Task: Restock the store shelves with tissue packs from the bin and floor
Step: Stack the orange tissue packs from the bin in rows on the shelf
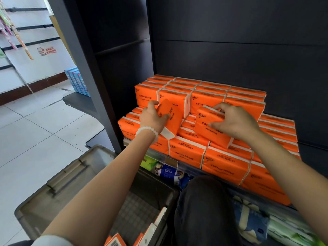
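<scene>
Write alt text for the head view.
Each hand, left and right, grips an orange pack, left pack and right pack, over the stacked packs on the shelf. A grey bin sits below left.

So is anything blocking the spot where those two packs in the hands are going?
Nothing visible. The left hand holds a tilted pack, and the right hand holds another pack, both over the gap in front of the back stack.

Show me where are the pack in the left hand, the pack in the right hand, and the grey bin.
left-hand pack [171,119]: head view, orange face.
right-hand pack [204,122]: head view, printed face.
grey bin [58,181]: head view, left wall.
</scene>
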A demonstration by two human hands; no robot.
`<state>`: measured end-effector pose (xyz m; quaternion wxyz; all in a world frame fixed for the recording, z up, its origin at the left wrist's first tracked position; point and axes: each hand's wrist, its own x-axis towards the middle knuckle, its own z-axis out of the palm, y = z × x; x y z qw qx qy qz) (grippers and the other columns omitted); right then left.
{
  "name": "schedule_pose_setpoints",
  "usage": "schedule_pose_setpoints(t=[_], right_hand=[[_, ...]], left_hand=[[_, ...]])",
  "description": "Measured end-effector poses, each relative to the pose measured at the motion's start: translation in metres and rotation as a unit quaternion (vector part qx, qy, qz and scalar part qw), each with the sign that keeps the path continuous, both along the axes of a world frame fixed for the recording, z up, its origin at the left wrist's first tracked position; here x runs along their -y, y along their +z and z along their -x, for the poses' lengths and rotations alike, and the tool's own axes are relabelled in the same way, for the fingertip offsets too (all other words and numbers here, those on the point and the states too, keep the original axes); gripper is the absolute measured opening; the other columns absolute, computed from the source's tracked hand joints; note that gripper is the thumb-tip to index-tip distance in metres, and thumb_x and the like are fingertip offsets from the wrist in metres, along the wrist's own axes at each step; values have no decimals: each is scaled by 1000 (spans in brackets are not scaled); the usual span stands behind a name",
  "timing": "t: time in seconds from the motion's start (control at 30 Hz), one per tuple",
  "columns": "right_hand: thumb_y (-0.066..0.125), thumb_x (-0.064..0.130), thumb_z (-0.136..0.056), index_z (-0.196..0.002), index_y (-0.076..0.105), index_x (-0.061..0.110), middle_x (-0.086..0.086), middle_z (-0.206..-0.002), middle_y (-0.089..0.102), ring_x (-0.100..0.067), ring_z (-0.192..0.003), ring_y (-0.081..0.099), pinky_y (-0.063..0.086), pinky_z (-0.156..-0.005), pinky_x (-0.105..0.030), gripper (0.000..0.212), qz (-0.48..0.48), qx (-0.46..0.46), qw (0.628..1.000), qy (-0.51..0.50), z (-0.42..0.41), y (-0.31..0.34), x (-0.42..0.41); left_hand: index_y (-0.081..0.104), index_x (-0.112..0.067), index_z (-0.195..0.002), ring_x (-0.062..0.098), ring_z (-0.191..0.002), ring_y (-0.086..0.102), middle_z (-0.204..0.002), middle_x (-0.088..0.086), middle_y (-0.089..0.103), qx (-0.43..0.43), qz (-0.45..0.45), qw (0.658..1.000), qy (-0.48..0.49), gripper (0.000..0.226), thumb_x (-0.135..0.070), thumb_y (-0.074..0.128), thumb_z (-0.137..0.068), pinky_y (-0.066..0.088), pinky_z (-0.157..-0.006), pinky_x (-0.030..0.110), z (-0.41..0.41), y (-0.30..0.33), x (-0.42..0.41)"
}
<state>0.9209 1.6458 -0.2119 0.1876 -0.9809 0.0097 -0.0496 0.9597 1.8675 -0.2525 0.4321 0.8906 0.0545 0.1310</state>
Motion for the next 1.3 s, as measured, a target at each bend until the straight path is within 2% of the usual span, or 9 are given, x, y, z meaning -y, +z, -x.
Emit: schedule_pose_setpoints(t=[0.13,0.23,0.3,0.53,0.73,0.83,0.97,1.17,1.3], right_hand=[[71,45,-78,-129,47,32,-1,-122,60,-24,-108,57,52,-84,-40,58,0,19,1000,-6,6,6,8],[72,45,-77,-129,47,32,-1,-124,58,-24,-110,56,51,-86,-39,59,11,7,1000,-13,14,10,20],[72,44,-77,-131,47,32,-2,-127,57,-25,-111,56,50,-87,-38,60,19,-2,1000,-20,19,13,29],[72,43,-77,-131,47,34,-2,-130,55,-25,-114,54,49,-91,-39,61,17,-25,999,-30,38,16,56],[72,42,-77,-138,40,32,-3,-136,50,-24,-120,50,46,-92,-38,69,40,-51,997,-30,49,5,72],[72,42,-77,-139,39,28,-2,-137,49,-23,-121,50,45,-93,-38,72,30,-44,998,-36,51,4,80],[71,39,-79,-134,46,28,0,-132,53,-21,-116,53,48,-88,-38,61,24,-42,998,-38,51,4,85],[72,39,-79,-125,51,29,3,-126,55,-20,-111,55,49,-86,-38,52,-6,25,998,-61,39,9,93],[72,38,-79,-126,52,30,4,-128,54,-19,-115,53,45,-88,-35,51,0,39,997,-65,20,10,91]], left_hand=[[45,-18,-129,31,-117,45,-125,13,47,69,-11,997,-26,48,-25,65,-86,41,-99,43,5,11,3],[46,-20,-127,27,-118,39,-128,8,47,105,-58,990,-79,46,-21,65,-86,30,-98,30,10,18,10],[48,-22,-126,26,-118,39,-128,4,48,132,-104,979,-114,46,-20,66,-84,25,-96,28,12,23,18],[49,-29,-124,21,-119,37,-128,-6,47,156,-235,935,-216,48,-16,66,-82,35,-98,43,25,31,58],[39,-31,-136,23,-129,33,-137,-2,40,87,-341,907,-230,59,-11,59,-84,28,-106,51,21,18,64],[35,-29,-141,23,-129,32,-137,0,38,71,-359,902,-229,64,-17,62,-84,29,-106,50,17,18,65],[38,-28,-139,22,-130,32,-135,-1,38,74,-388,890,-227,58,-20,62,-87,29,-106,50,10,21,72],[50,-26,-127,18,-126,36,-130,-5,45,105,-329,905,-250,47,-16,66,-84,31,-102,44,-12,35,85],[54,-22,-122,21,-123,41,-127,-1,50,135,-324,892,-284,47,-11,69,-79,34,-103,43,-37,41,94]])
